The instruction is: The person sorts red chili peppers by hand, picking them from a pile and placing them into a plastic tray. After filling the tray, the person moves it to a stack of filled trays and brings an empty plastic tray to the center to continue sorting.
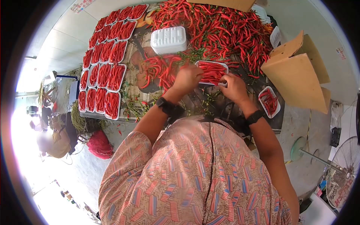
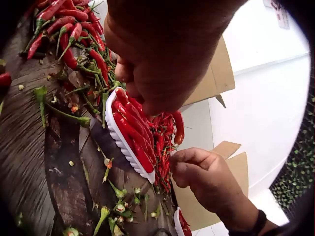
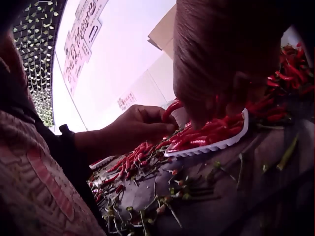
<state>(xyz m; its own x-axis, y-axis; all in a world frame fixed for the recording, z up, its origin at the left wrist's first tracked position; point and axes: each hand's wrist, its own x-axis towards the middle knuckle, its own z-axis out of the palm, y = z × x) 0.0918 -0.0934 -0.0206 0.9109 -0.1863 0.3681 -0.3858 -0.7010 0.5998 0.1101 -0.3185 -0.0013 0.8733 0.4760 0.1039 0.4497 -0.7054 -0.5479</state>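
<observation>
Head view is showing a white tray [image 1: 208, 83] lying flat right of the tabletop's [image 1: 276, 123] middle, its red chillies [image 1: 212, 73] running mostly lengthwise, apparently because its long shape is suiting them. At its left end, the left hand's [image 1: 188, 78] grip is pinching one chilli [image 3: 172, 109], while the right hand [image 1: 235, 89] is reaching to the near right corner, fingertips close together, any hold impossible to tell. Filled trays [image 1: 119, 98] are sitting in rows along the left edge, probably saving space.
</observation>
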